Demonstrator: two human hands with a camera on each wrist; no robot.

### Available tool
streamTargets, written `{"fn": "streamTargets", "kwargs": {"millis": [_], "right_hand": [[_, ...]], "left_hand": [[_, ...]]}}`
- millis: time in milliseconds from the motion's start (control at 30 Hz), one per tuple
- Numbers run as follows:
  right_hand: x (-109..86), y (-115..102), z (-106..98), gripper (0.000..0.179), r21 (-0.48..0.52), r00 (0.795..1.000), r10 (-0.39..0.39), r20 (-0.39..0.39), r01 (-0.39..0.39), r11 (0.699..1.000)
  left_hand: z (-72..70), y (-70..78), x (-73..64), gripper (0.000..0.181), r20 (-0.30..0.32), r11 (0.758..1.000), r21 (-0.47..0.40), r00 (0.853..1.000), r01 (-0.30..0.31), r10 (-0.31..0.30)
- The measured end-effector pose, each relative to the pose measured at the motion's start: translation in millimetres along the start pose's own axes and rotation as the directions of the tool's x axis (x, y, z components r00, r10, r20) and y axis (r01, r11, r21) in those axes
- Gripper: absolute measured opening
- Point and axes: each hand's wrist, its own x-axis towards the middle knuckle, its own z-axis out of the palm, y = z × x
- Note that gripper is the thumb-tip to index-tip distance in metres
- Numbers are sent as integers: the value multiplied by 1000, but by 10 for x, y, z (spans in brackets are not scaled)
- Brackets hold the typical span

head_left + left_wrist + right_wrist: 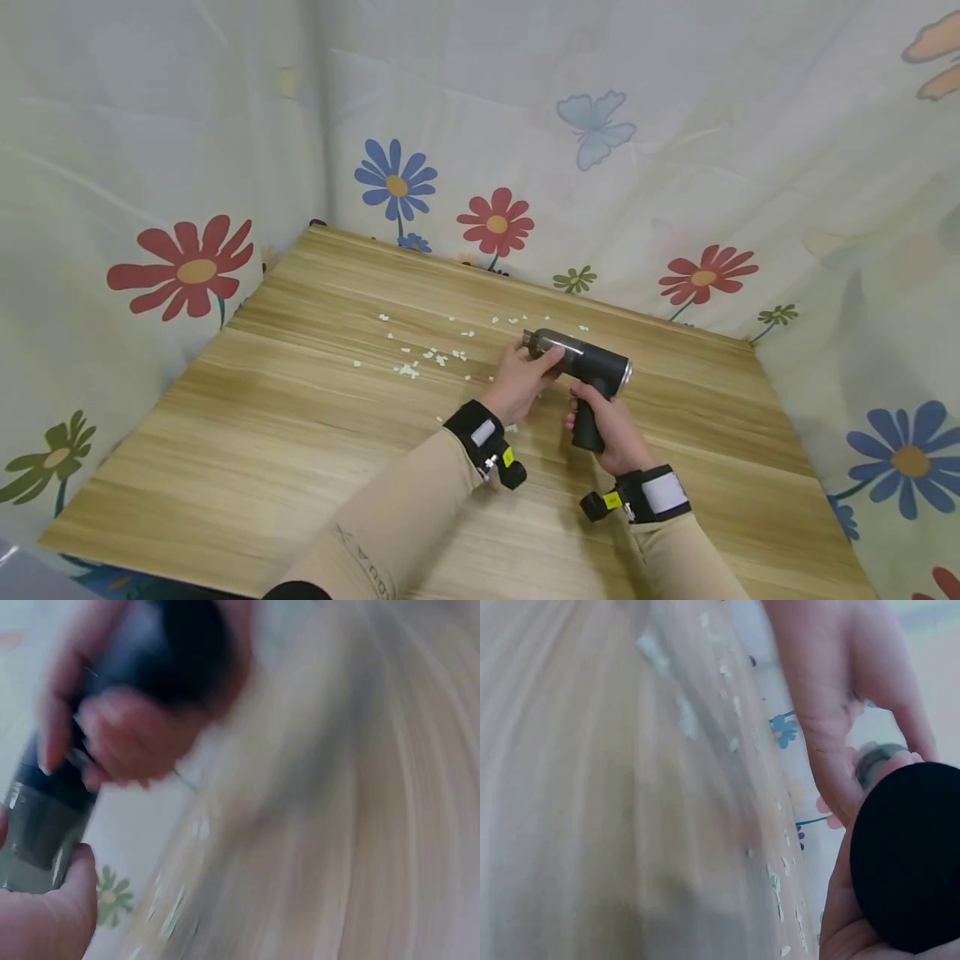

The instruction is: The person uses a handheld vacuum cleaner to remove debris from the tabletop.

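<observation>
A black pistol-shaped handheld vacuum [603,368] is held up over the table, its nozzle pointing left. My right hand [621,433] grips its handle, and the round black handle end [911,859] fills the lower right of the right wrist view. Around the see-through front section [37,832], my left hand [517,382] holds with thumb and fingers near the nozzle. White paper scraps [407,371] lie scattered on the table to the left of the vacuum and beyond it.
The wood-grain table [247,467] reaches back to a pale curtain [465,75] printed with flowers and butterflies, which also hangs along both sides. Small scraps [735,742] show blurred in the right wrist view. A strapped camera [512,475] sits at each wrist.
</observation>
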Motion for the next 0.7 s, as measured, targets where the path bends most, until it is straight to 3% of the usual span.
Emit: {"fn": "streamTargets", "kwargs": {"millis": [33,100,167,233,333,433,700], "right_hand": [[-20,1,-18,33,-2,1000,3,-4,-3,1000],[-62,7,-66,36,-2,1000,13,-24,-13,1000],[-109,11,-122,35,3,999,27,-39,-27,1000],[-158,18,-176,34,-2,998,38,-49,-39,999],[-211,31,-196,33,-39,997,39,-65,-41,998],[-230,44,-171,34,-103,995,18,-97,-28,994],[-241,104,-146,31,-155,983,-3,-186,-27,988]], "left_hand": [[68,-41,-14,77,-5,986,-155,998,59,-61],[196,-128,-42,61,11,909,-385,986,158,-167],[288,-220,-78,49,37,860,-461,973,220,-229],[339,-313,-110,46,51,832,-491,962,258,-268],[335,-427,-119,47,83,813,-502,952,295,-295],[318,-475,-106,46,92,803,-516,951,298,-294],[376,-492,-125,32,66,804,-512,947,301,-313]]}}
